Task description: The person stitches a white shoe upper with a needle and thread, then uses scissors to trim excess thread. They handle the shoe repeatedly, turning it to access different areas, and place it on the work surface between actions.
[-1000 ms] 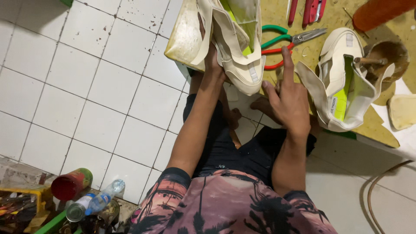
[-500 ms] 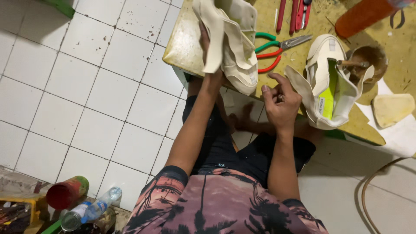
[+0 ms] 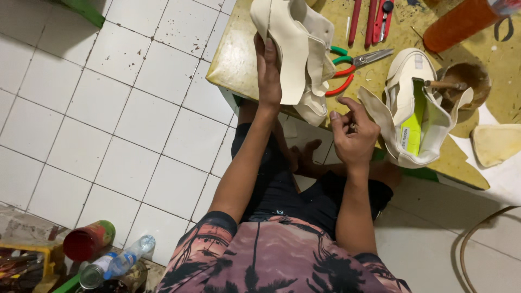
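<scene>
My left hand (image 3: 268,70) grips a cream leather shoe upper (image 3: 296,49) and holds it up over the near edge of a yellow worktable (image 3: 233,59). My right hand (image 3: 353,130) hovers below and to the right of it, fingers curled and pinched together; whether something small sits between them I cannot tell. A second cream shoe upper with a yellow-green insole (image 3: 415,114) rests on the table just right of that hand. Scissors with green and red handles (image 3: 355,62) lie between the two uppers.
A small brown pot with a brush (image 3: 461,84) and a cream sole piece (image 3: 496,144) lie at the table's right. Red-handled tools (image 3: 374,19) and an orange cylinder (image 3: 461,21) are farther back. On the white tiled floor at left stand a red can (image 3: 87,241) and a plastic bottle (image 3: 122,263).
My right hand has drawn back from the table toward my body and closed its fingers. The left hand has lifted and turned the cream upper.
</scene>
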